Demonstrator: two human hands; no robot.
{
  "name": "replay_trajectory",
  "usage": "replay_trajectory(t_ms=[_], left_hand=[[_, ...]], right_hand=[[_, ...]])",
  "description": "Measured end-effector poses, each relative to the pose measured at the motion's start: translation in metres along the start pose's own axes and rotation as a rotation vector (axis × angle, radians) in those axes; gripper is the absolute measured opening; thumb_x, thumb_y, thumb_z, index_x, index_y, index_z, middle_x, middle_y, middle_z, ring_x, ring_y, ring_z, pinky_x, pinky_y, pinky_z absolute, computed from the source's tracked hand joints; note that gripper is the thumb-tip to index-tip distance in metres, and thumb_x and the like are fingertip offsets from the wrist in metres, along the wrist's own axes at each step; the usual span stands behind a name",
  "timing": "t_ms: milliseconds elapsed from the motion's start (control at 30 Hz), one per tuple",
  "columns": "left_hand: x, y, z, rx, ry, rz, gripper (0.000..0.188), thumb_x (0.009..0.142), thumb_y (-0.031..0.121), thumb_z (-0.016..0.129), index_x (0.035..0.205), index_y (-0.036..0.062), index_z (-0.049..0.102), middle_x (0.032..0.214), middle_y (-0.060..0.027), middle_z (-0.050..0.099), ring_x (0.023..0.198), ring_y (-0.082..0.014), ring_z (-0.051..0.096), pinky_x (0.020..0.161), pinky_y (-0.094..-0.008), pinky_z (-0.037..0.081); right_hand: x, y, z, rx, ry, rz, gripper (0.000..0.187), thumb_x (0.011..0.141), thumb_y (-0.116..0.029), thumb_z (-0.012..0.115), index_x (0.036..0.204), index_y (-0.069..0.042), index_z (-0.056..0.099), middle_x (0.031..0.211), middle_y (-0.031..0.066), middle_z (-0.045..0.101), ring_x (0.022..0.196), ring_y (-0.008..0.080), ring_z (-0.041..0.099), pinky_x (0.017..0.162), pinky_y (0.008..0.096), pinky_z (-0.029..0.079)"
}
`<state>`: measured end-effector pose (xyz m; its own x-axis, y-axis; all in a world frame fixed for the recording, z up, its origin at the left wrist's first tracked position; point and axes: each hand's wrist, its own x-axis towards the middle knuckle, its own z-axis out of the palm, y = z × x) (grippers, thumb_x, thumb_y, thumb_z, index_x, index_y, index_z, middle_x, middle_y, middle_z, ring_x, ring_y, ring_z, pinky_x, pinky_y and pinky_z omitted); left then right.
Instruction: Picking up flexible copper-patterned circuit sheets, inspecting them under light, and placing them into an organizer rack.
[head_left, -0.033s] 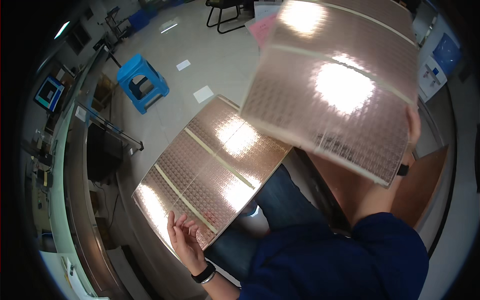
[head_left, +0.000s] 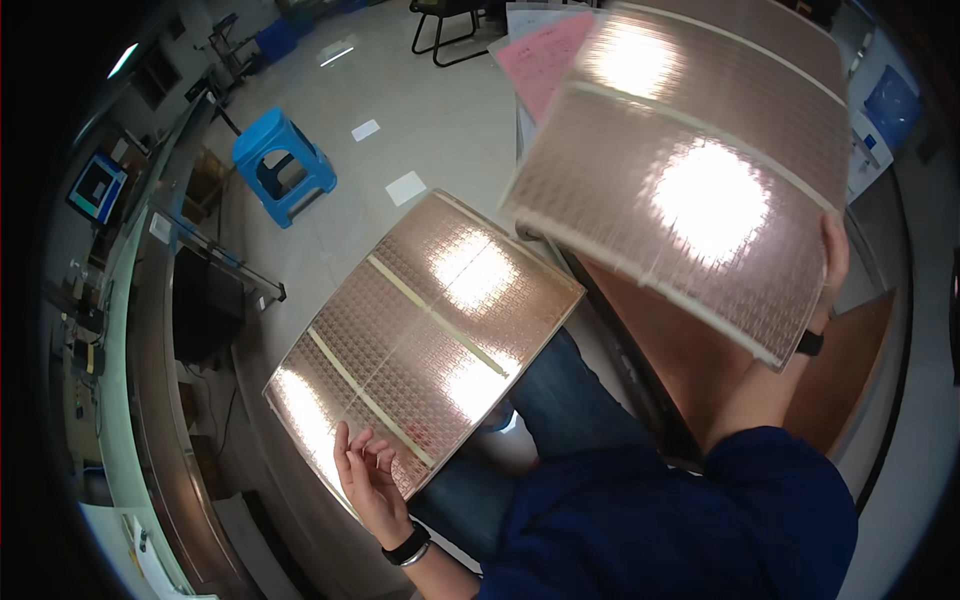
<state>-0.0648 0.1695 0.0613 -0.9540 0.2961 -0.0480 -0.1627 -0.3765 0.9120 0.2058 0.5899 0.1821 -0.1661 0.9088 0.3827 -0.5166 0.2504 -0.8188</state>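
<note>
My right hand (head_left: 833,262) grips the right edge of a copper-coloured circuit board panel (head_left: 590,160), holding it raised and tilted. Its fingertips lie along the edge; the rest of the hand is partly behind the panel. A second copper-coloured circuit board panel (head_left: 420,310) lies across my lap, with a fine repeating pattern and pale strips. Strong light glares off both surfaces. Over the near left corner of the lap panel, my left hand (head_left: 372,490) is open, palm up, with loosely bent fingers apart and nothing in them. Whether it touches the panel I cannot tell.
To my right stands a brown board-lined surface (head_left: 660,345) with a dark edge, under the raised panel. Pink paper (head_left: 545,62) lies beyond it. A blue plastic stool (head_left: 283,165) is on the floor ahead left. A long glass-edged bench (head_left: 125,330) runs along the left.
My right hand has carried the raised panel slightly to the right, uncovering more of the pink paper and the brown surface. My left hand and the lap panel have stayed put.
</note>
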Motion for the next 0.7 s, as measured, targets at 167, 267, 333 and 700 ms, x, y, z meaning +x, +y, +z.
replay_trajectory(t_ms=[167,267,333,700], left_hand=[[0.006,-0.002,0.001,-0.015,-0.019,-0.006,0.04,0.094,0.018,0.043,0.129,-0.0004,0.037,0.103,-0.0105,0.057,0.085,-0.0149,0.057,0.073,-0.0257,0.05],[0.007,-0.002,0.003,-0.032,-0.031,-0.016,0.039,0.093,0.017,0.044,0.127,-0.0011,0.038,0.102,-0.0109,0.057,0.085,-0.0152,0.057,0.074,-0.0265,0.05],[0.007,-0.002,0.003,-0.03,-0.031,-0.024,0.038,0.093,0.017,0.044,0.126,-0.0012,0.039,0.101,-0.0113,0.058,0.085,-0.0152,0.057,0.073,-0.0261,0.05],[0.006,-0.001,-0.014,-0.027,0.074,-0.008,0.036,0.092,0.016,0.046,0.124,-0.0017,0.041,0.101,-0.0119,0.057,0.084,-0.016,0.058,0.073,-0.0259,0.052]], right_hand=[[0.012,-0.004,-0.053,-0.086,0.263,-0.045,0.021,0.086,-0.01,0.052,0.1,0.006,0.054,0.094,0.013,0.059,0.08,0.0179,0.059,0.069,0.0298,0.047],[0.018,0.012,-0.08,-0.253,0.475,-0.003,0.019,0.085,-0.008,0.051,0.096,0.007,0.055,0.092,0.0123,0.059,0.078,0.0187,0.059,0.068,0.0304,0.047],[0.022,0.032,-0.112,-0.311,0.488,0.009,0.018,0.084,-0.006,0.05,0.094,0.008,0.055,0.091,0.0128,0.059,0.078,0.0197,0.059,0.067,0.0307,0.047],[0.058,0.133,-0.081,-0.381,0.394,0.254,0.064,0.086,-0.054,0.043,0.124,-0.003,0.04,0.115,0.0144,0.051,0.096,0.021,0.056,0.065,0.0298,0.048]])
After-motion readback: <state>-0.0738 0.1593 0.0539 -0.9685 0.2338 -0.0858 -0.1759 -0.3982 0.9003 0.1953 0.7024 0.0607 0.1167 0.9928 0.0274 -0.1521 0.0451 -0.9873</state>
